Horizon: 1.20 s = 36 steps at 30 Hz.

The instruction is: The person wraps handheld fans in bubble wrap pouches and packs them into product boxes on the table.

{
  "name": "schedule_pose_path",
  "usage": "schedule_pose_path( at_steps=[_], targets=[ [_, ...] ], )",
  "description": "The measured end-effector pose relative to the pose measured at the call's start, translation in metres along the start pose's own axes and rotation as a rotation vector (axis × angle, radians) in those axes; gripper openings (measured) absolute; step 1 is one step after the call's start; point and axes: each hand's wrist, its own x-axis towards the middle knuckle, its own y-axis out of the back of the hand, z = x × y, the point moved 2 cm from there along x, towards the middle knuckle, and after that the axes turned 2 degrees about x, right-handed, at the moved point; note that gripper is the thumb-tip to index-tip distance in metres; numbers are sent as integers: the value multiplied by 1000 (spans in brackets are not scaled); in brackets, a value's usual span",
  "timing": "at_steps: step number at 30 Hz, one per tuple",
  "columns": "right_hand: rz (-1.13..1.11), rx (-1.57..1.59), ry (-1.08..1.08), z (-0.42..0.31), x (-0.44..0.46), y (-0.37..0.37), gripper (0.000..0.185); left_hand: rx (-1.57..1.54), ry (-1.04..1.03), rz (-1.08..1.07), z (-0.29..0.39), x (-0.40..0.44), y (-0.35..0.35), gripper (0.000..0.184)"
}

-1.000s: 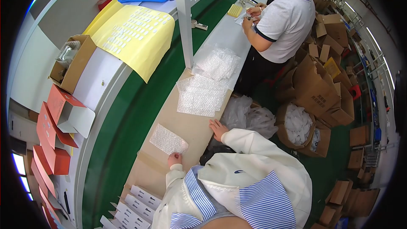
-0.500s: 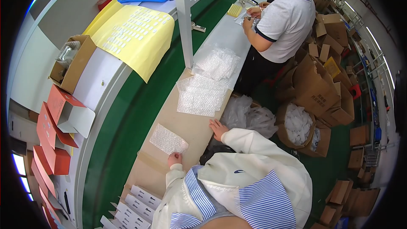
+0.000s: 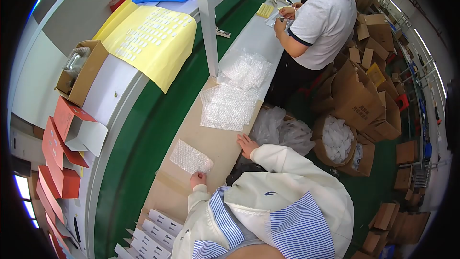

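Note:
A small sheet of bubble wrap (image 3: 190, 157) lies flat on the tan tabletop in front of me. At its near corner my left hand (image 3: 197, 179) is closed, with the fingertips curled onto the edge of the sheet. My right hand (image 3: 247, 145) rests on the table's right edge, fingers spread and holding nothing. Beyond both hands, a pile of larger bubble wrap sheets (image 3: 224, 108) covers part of the bench. White printed boxes (image 3: 152, 234) stand in rows at the near left, beside my left sleeve.
A co-worker (image 3: 321, 24) stands at the far right of the bench, handling small parts. A metal post (image 3: 208, 24) rises at the bench's left edge. Plastic bags (image 3: 282, 132) and open cartons (image 3: 357, 100) crowd the right side. Orange boxes (image 3: 72, 124) line the left bench.

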Motion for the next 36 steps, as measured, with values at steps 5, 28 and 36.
schedule_pose_path(
  at_steps=[5,28,36],
  targets=[
    [2,28,13,1,-1,-1,57,-6,5,3,-4,1,-3,18],
    [-150,-8,29,6,8,9,60,-20,62,3,-7,4,-5,19],
    [-148,-38,22,3,6,5,62,-36,85,-5,-1,2,-2,18]
  ],
)
